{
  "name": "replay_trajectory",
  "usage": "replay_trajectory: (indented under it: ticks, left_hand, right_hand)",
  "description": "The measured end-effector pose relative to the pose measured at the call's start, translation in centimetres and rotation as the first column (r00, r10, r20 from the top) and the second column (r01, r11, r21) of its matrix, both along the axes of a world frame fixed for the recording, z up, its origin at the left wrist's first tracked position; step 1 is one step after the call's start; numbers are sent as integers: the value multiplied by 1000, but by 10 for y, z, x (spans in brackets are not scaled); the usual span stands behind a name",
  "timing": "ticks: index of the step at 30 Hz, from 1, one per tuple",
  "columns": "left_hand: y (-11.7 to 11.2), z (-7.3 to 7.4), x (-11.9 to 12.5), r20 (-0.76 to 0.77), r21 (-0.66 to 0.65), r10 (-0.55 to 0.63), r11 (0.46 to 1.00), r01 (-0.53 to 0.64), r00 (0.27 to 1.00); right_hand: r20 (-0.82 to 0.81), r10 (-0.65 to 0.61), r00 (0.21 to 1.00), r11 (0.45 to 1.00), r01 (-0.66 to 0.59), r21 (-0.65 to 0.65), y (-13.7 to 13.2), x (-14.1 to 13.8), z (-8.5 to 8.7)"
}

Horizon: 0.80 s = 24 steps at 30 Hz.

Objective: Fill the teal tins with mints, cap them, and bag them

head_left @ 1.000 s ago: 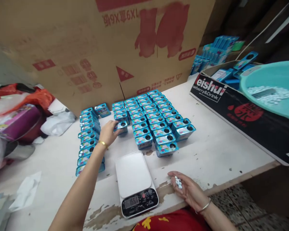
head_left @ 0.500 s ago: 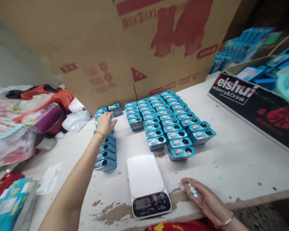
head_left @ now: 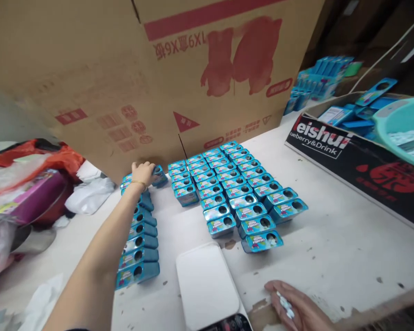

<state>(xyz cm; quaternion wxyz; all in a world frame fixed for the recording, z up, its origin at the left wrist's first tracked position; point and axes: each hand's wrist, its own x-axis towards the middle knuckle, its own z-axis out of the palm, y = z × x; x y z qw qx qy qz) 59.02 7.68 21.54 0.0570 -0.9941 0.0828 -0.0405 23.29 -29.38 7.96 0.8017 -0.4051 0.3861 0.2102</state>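
Note:
My left hand reaches to the far end of the left row of blue tins and grips a single blue tin beside the cardboard wall. Right of it stands a block of several rows of blue tins with round holes in their lids. My right hand rests palm up at the table's near edge, fingers cupped round a few small white candies. A white kitchen scale lies between my arms, its display cut off by the frame's bottom edge.
A large cardboard box walls the back of the white table. A black drink carton with a teal basin of white candies stands at right. Plastic bags and a purple package pile at left.
My left hand carried a tin from the middle block across to the far end of the left row. The view shifted, so the scale's display dropped out of frame.

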Motion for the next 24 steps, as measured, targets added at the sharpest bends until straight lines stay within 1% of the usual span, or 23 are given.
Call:
replay_trajectory:
  ticks: [1, 3, 4, 6, 7, 8, 9, 10, 12, 14, 16, 17, 20, 22, 24]
  left_hand:
    - [-2, 7, -12, 17, 22, -19, 1000, 19, 1000]
    - [-10, 24, -49, 70, 66, -92, 994, 87, 993]
    - [-17, 33, -73, 100, 75, -134, 989, 127, 986]
    - [-36, 49, -128, 79, 69, -244, 968, 239, 966]
    - [-47, 54, -155, 53, 53, -290, 956, 287, 956]
    - [-59, 56, -183, 15, 30, -330, 944, 330, 944]
    - [-70, 54, -208, -23, 1, -367, 930, 367, 930]
    - [-80, 50, -231, -62, -29, -398, 917, 397, 915]
    - [-98, 36, -267, -120, -83, -439, 898, 432, 890]
    - [-111, 20, -289, -131, -106, -455, 890, 444, 881]
    - [-119, 8, -299, -102, -96, -450, 892, 442, 887]
    - [-120, 5, -302, -79, -88, -447, 893, 441, 891]
    - [-116, 4, -306, 2, -124, -446, 888, 442, 895]
    - [-107, 6, -312, 67, -212, -429, 876, 433, 901]
    - [-95, 7, -321, 144, -310, -369, 864, 396, 918]
  right_hand:
    - [9, 25, 1000, 1000, -25, -2, 0, 1, 4]
    - [25, 80, 996, 997, -80, 7, -1, 3, 12]
    - [37, 104, 994, 994, -104, 13, -2, 4, 15]
    - [89, 134, 987, 991, -136, 17, -4, 7, 20]
    - [124, 148, 981, 988, -152, 18, -4, 8, 21]
    - [155, 166, 974, 985, -170, 15, -5, 8, 23]
    - [173, 183, 968, 982, -188, 11, -6, 8, 24]
    - [187, 201, 962, 979, -206, 10, -6, 7, 26]
    - [201, 225, 953, 973, -232, 12, -8, 2, 29]
    - [219, 236, 947, 969, -246, 20, -11, -4, 33]
    - [230, 239, 943, 966, -254, 38, -13, -11, 37]
    - [231, 237, 944, 966, -254, 48, -15, -14, 39]
    - [222, 229, 948, 964, -252, 81, -18, -22, 43]
    - [203, 242, 949, 960, -265, 93, -20, -25, 44]
    - [186, 271, 945, 952, -291, 94, -21, -27, 45]
